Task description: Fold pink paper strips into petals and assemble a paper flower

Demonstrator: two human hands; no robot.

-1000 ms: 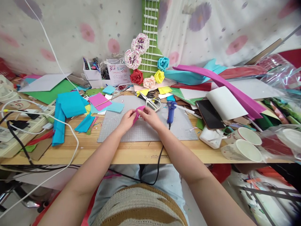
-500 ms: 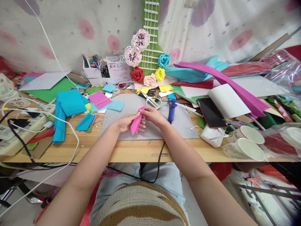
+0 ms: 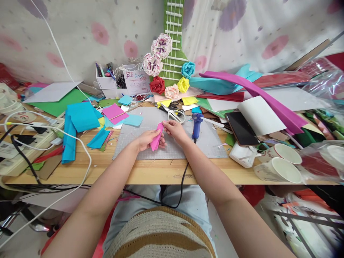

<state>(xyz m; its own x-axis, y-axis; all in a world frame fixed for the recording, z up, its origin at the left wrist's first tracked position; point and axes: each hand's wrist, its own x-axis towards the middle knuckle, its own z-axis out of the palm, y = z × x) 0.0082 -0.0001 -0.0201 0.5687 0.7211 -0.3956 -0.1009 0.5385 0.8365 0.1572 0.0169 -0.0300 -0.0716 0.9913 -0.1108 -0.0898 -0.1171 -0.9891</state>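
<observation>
A folded piece of bright pink paper (image 3: 156,143) is held over the grey cutting mat (image 3: 212,147). My left hand (image 3: 146,140) is closed around its lower part, thumb on top and fingertips showing beyond its right side. The fingers of my right hand (image 3: 174,130) are pinched together at the paper's upper end. Just behind my hands lie scissors (image 3: 176,115) with pale handles. A blue glue gun (image 3: 197,127) rests to the right of my right hand, its black cord running down off the table edge.
Blue paper (image 3: 82,116) and a pink sheet (image 3: 115,114) lie to the left, near a power strip (image 3: 40,143). A green guitar-shaped piece (image 3: 173,43) with paper flowers stands behind. At right are a phone (image 3: 242,128) and paper cups (image 3: 285,170).
My right hand's fingers have drawn closer together at the paper's upper end. The folded paper has turned slightly in my left hand. Other items keep their places, with a slight view shift.
</observation>
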